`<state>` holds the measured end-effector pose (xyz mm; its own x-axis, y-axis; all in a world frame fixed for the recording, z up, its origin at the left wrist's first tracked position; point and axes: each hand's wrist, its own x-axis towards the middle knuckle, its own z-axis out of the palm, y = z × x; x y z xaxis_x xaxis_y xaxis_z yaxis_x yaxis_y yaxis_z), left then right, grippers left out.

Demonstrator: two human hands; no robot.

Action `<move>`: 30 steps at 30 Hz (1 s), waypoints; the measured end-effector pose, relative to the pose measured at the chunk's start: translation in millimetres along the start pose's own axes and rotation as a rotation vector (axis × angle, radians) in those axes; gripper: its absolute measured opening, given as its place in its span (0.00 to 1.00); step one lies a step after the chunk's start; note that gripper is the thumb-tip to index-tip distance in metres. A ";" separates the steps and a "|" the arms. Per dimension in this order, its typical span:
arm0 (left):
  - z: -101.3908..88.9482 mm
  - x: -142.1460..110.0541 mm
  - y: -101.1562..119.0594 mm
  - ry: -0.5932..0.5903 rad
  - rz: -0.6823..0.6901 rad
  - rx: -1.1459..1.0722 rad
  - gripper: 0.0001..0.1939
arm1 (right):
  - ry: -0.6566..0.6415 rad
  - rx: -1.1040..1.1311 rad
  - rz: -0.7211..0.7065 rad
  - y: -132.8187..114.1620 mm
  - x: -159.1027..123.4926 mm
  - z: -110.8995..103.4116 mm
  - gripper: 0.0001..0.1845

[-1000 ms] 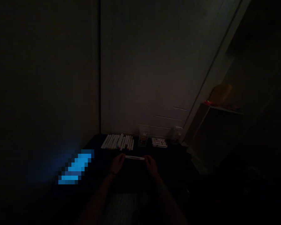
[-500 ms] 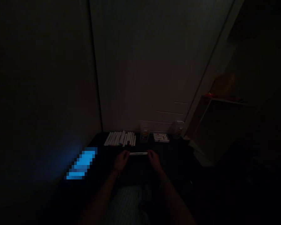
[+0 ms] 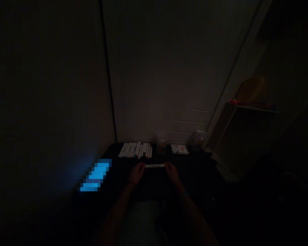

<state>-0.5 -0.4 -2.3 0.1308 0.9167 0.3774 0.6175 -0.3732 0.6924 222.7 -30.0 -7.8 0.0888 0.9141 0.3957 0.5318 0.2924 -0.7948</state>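
A white marker (image 3: 155, 166) lies level between my two hands over the dark table. My left hand (image 3: 137, 173) pinches its left end, and my right hand (image 3: 172, 173) has its fingers closed on the right end. Small dark print shows along the barrel. Just beyond, a row of white markers (image 3: 135, 150) lies side by side on the table. To their right stands a clear plastic container (image 3: 162, 145), and beside that lies a flat white box (image 3: 179, 149) with printing on it.
A second clear container (image 3: 199, 140) stands at the table's back right. On the left a glowing blue screen (image 3: 96, 176) is blurred into blocks. Behind the table (image 3: 195, 174) rises a pale wall (image 3: 154, 68). A shelf unit (image 3: 223, 126) holding an orange rounded object (image 3: 251, 89) stands at right. The room is very dark.
The whole view has shifted slightly, so things sit a little further right and higher. Both hands still hold the marker by its ends, in much the same place over the table.
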 end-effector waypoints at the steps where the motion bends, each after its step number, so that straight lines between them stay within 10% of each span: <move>1: 0.0 0.0 0.1 -0.011 0.003 0.009 0.14 | -0.004 -0.006 0.002 -0.7 -0.3 -0.7 0.18; 30: 5.6 2.1 -5.5 -0.016 0.045 0.089 0.15 | -0.030 -0.279 0.008 -7.6 -0.4 -2.6 0.17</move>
<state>0.8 4.4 -8.7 0.1715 0.9019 0.3964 0.6772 -0.4001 0.6175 220.8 -33.4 -0.7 0.0716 0.9251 0.3730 0.7426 0.2002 -0.6391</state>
